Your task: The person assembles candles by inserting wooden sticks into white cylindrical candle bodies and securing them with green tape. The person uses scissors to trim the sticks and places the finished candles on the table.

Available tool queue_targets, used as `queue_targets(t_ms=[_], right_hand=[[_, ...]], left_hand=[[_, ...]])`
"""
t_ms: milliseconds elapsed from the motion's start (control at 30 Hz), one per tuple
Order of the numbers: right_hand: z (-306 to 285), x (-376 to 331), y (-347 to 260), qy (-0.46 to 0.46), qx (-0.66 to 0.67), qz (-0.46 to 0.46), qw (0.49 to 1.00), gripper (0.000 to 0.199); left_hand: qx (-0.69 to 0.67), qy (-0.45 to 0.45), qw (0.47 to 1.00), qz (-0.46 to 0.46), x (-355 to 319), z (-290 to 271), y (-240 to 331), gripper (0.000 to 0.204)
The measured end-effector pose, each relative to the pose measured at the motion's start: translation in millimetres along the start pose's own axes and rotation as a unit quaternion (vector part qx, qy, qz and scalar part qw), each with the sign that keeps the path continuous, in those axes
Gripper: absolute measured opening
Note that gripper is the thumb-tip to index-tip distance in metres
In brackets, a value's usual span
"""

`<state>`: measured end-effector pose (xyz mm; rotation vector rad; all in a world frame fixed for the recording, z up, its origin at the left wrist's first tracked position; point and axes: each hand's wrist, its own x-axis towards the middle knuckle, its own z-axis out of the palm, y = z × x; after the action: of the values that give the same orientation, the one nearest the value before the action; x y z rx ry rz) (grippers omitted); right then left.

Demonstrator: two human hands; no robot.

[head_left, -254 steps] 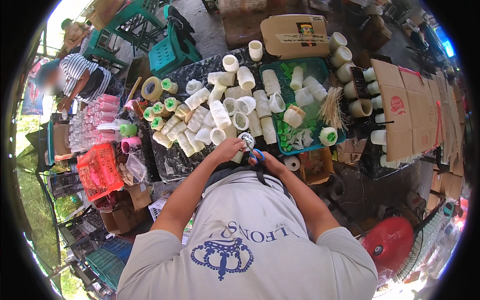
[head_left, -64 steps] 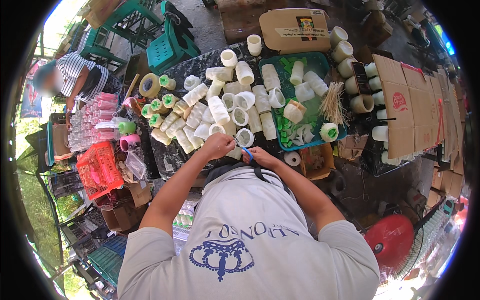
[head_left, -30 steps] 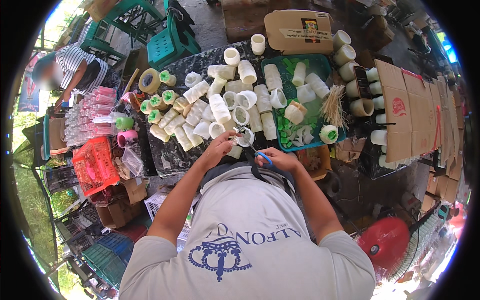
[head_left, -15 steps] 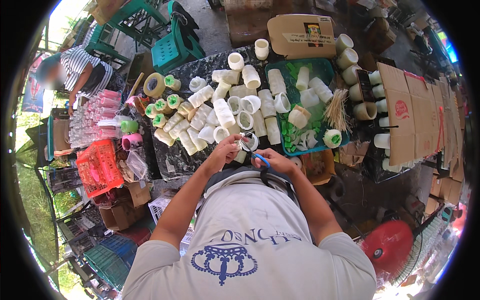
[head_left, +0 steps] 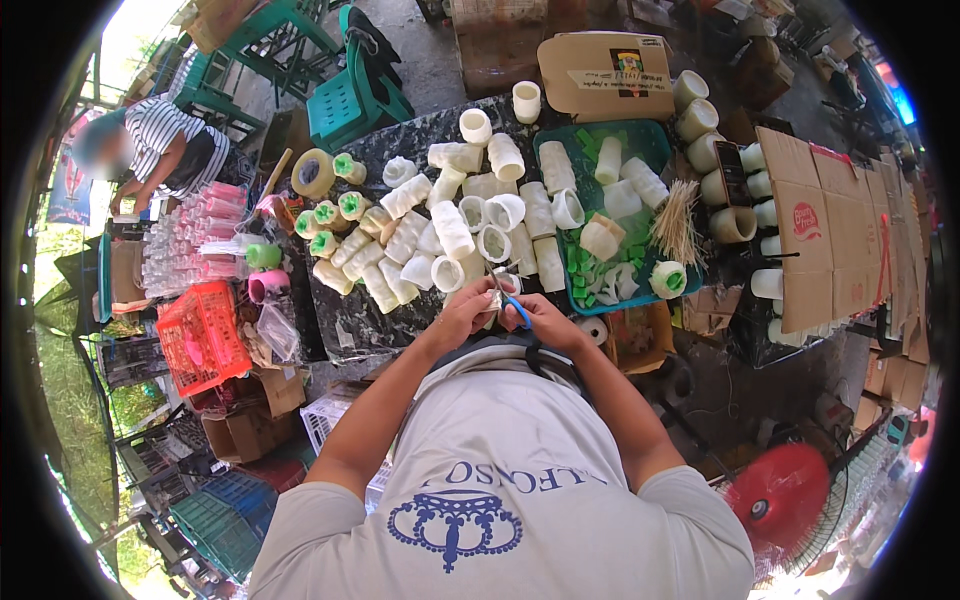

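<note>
In the head view, your left hand [head_left: 462, 315] pinches a small pale tube piece [head_left: 493, 300] just below the middle of the frame, at the near edge of the dark surface [head_left: 352, 322]. Your right hand [head_left: 545, 318] is closed around blue-handled scissors [head_left: 512, 305], blades touching that piece. It looks light, thin-walled and easily crushed, so hold it by its sides with a gentle grip, fingers away from the blades. White tubes [head_left: 452, 230] lie heaped just above; a green tray [head_left: 640, 140] sits upper right.
</note>
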<state>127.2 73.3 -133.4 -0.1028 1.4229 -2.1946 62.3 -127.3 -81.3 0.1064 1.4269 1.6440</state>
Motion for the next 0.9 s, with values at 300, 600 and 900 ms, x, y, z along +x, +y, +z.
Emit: queue_targets(t_ms=[300, 600, 900], right_hand=[[-27, -1, 17, 0.195, 0.005, -0.012, 0.981, 0.039], [-104, -77, 52, 0.404, -0.65, 0.137, 0.629, 0.034], [-112, -57, 35, 0.433, -0.643, 0.147, 0.615, 0.029]], left_hand=[[0.118, 0.064, 0.991, 0.022, 2, -15, -13, 0.028], [0.291, 0.128, 0.946, 0.061, -14, -26, -13, 0.032], [-0.017, 0.128, 0.991, 0.012, 5, -22, -16, 0.031]])
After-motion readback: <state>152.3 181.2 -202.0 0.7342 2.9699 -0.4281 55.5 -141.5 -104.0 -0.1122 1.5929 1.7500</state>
